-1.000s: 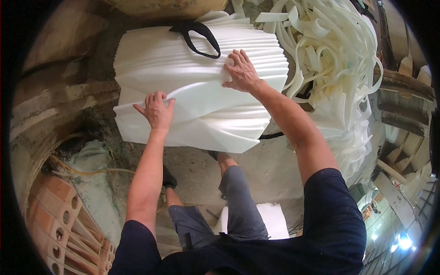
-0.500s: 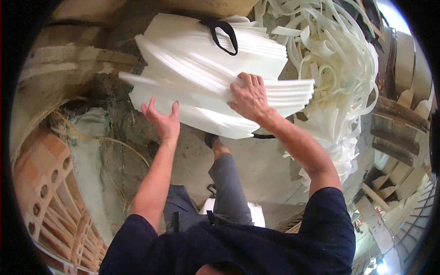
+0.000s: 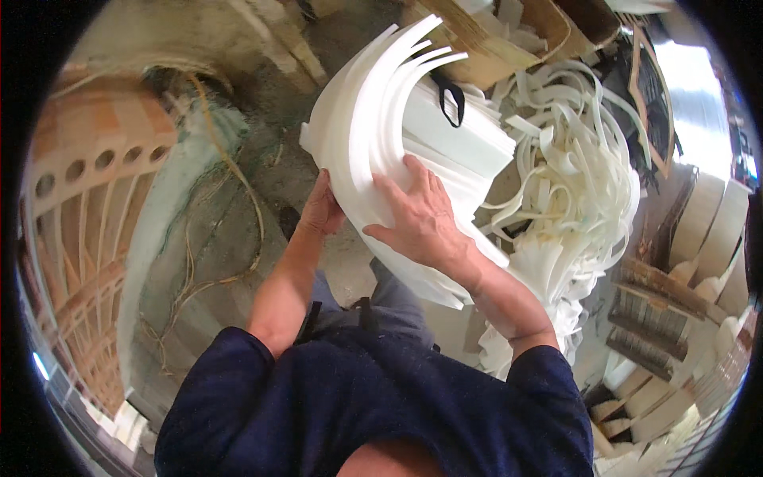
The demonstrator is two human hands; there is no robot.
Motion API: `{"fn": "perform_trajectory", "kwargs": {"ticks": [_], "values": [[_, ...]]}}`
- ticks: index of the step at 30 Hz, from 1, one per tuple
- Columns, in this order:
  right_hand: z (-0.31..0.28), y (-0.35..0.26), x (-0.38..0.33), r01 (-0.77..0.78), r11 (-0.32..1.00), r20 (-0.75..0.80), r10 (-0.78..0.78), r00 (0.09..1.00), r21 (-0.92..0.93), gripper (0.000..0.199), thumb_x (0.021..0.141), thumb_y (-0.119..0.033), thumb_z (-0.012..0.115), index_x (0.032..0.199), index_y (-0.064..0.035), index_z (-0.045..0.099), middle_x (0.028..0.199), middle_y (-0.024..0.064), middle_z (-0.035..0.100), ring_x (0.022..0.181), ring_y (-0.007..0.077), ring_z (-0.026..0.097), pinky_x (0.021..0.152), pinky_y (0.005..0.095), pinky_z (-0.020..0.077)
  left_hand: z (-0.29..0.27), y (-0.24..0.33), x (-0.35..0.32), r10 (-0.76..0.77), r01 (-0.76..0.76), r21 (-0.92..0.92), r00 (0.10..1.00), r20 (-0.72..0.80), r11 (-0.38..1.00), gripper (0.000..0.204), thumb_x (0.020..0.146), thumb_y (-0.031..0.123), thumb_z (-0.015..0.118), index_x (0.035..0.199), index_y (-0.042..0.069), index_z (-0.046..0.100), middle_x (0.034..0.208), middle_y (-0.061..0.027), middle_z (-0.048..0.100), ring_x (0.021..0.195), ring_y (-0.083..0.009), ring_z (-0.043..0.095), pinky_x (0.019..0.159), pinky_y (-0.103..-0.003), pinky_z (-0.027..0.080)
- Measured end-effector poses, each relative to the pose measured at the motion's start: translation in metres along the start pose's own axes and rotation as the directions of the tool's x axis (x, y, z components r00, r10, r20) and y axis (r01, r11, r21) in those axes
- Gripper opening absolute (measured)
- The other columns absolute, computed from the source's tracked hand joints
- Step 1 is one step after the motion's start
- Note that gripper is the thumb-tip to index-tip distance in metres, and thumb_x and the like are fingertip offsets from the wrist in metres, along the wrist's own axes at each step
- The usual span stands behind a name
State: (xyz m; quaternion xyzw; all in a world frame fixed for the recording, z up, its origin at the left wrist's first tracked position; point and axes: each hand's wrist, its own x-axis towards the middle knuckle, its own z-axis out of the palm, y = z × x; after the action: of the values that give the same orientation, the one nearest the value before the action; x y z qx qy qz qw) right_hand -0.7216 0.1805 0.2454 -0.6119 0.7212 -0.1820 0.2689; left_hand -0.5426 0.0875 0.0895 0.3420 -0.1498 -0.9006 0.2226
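Right hand: spread flat, palm down, fingers splayed across the top face of the lifted stack of white foam sheets; pressing rather than gripping.
Left hand: tucked under the stack's lower left edge, fingers hidden behind the foam; cannot tell whether curled or flat.
Stack of white foam sheets: held up between both hands at chest height, tilted on edge, upper ends fanned apart and curving free.
Slip risk: only a flat palm on one side, so likely sliding of single sheets out of the fan if pressure eases.
Bend risk: thin, limp sheets, unsupported at the far end; probable buckling or creasing under their own sag.
Black-handled scissors: resting on the lower foam pile just beyond the stack; possible knock-off if the stack swings that way.
Heap of white foam strips: loose offcuts to the right, near; risk of snagging a sheet edge.
Concrete floor: dusty, with stray wire; dropped sheets likely soiled.
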Motion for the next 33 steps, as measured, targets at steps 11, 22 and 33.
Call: {"fn": "perform_trajectory", "kwargs": {"ticks": [11,22,33], "values": [[-0.005,-0.196,-0.061,0.25,0.869,-0.173,-0.193,0.966,0.428,0.118,0.067,-0.023,0.086,0.149,-0.0037,0.003,0.145,0.0241,0.029,0.131,0.0352,0.037,0.109,0.0463,0.0314,-0.008,0.123,-0.189,0.369,-0.39,0.136,0.916,0.154,0.911,0.078,0.075,0.039,0.079,0.134,0.003,0.043,0.124,-0.0105,0.058,0.11,-0.0271,0.059,0.093,-0.042,0.05],[0.003,-0.342,-0.094,0.406,0.576,-0.047,-0.536,0.843,0.709,0.098,0.066,-0.017,0.083,0.139,0.0004,0.018,0.129,0.0192,0.047,0.118,0.0306,0.052,0.095,0.0452,0.0472,0.051,0.244,-0.497,0.718,-0.862,0.34,0.503,0.481,0.377,0.117,0.065,0.037,0.087,0.151,0.003,0.014,0.149,-0.0176,0.03,0.138,-0.026,0.028,0.112,-0.044,0.025],[0.005,-0.486,-0.054,0.224,0.212,-0.001,-0.725,0.689,0.951,0.133,0.058,-0.029,0.092,0.148,-0.0044,-0.003,0.141,0.0173,0.033,0.13,0.0303,0.038,0.107,0.048,0.0337,0.008,0.189,-0.599,0.918,-0.453,0.864,0.204,0.341,-0.22,0.136,0.065,0.032,0.087,0.148,0.002,-0.018,0.157,-0.0197,0.013,0.144,-0.0286,0.016,0.113,-0.043,0.02]]}}
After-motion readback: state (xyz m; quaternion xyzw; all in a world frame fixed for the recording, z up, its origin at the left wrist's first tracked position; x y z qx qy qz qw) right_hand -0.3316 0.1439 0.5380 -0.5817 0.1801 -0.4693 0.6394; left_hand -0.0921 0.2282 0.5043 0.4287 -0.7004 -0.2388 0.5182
